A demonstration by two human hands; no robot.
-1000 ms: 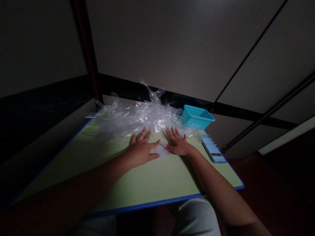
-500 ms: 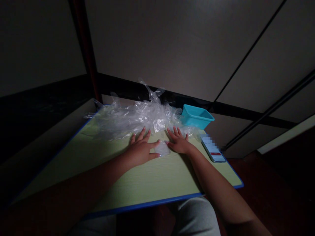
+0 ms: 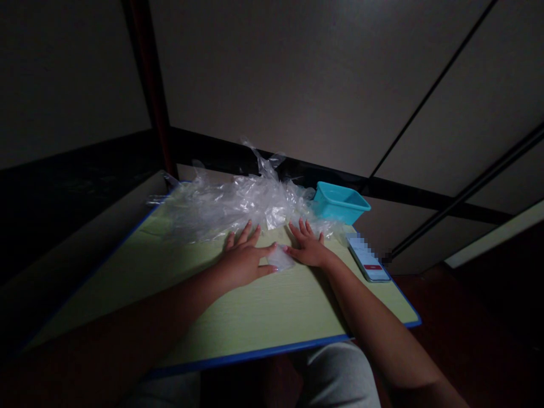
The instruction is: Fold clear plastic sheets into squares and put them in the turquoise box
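A small folded piece of clear plastic (image 3: 280, 258) lies flat on the table between my hands. My left hand (image 3: 242, 259) rests palm down with fingers spread, its thumb and index fingertip on the left edge of the plastic. From the other side my right hand (image 3: 309, 248) lies open, its thumb touching the plastic's upper right edge and its other fingers stretched toward the back. Just beyond my fingertips spreads a heap of crumpled clear plastic (image 3: 238, 201), apparently thin bags or gloves.
A turquoise basket (image 3: 342, 204) stands at the back right, against the heap. Nearer the right edge lies a phone (image 3: 369, 262) with its screen lit. The yellow-green table (image 3: 263, 323) has a blue edge, and a panelled wall (image 3: 272, 85) rises behind it.
My right thumb has shifted slightly left, further over the small folded plastic. My left hand and the heap look the same.
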